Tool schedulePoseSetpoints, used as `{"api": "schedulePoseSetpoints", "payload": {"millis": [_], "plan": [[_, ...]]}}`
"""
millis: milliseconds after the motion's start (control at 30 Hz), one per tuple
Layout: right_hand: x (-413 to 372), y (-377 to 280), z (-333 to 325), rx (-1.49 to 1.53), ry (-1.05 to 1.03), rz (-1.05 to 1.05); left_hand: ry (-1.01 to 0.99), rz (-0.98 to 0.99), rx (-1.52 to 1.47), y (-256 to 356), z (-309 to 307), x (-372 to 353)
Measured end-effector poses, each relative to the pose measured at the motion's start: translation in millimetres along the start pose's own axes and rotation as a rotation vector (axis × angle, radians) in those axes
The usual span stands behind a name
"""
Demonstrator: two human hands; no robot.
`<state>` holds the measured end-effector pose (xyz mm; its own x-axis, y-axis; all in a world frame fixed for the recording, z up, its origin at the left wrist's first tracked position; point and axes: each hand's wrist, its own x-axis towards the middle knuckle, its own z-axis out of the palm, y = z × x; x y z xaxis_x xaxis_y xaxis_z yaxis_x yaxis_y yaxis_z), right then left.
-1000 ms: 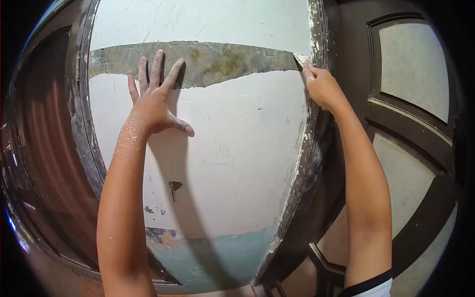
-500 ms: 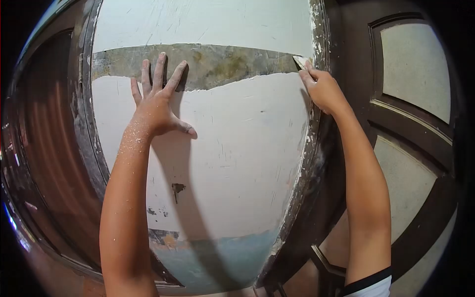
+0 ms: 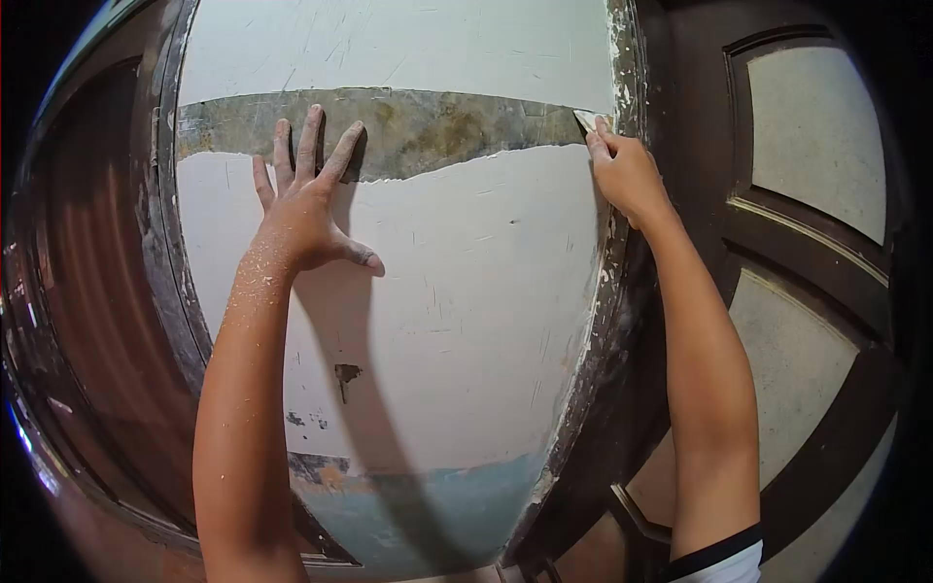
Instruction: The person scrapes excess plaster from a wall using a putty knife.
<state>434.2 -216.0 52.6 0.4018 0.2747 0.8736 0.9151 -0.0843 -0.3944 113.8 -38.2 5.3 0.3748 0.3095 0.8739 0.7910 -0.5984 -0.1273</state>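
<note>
My left hand is spread on the wall panel, dusty fingertips over a bare grey-brown strip and thumb pointing right. White flecks speckle that wrist. At the strip's right end, my right hand grips a small scraper, its pale, pointed blade against the surface by the panel's edge. My fingers cover most of its handle. Scratched white coating lies below the strip, and more white coating lies above it.
A dark, paint-chipped frame borders the panel on the right. Beyond it stands a dark brown door with light panels. Brown wood is on the left. Low on the wall is a blue-green band, with a small chipped patch above.
The view has shifted very slightly. My right forearm has drawn a little to the left, while the scraper stays at the strip's right end. My left hand keeps its place.
</note>
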Motion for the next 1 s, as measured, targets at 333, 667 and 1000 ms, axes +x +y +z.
{"api": "schedulePoseSetpoints", "payload": {"millis": [333,667,1000], "plan": [[1.4,13.6,14.0,0.051,0.008,-0.052,-0.006,-0.001,-0.010,-0.7,-3.9,0.3],[14.5,22.3,23.6,0.074,0.011,-0.095,0.000,-0.001,-0.001,-1.8,-1.0,-0.3],[5.6,1.1,17.4,0.035,-0.032,0.043,0.027,0.016,-0.052,-1.8,-1.0,-2.0]]}}
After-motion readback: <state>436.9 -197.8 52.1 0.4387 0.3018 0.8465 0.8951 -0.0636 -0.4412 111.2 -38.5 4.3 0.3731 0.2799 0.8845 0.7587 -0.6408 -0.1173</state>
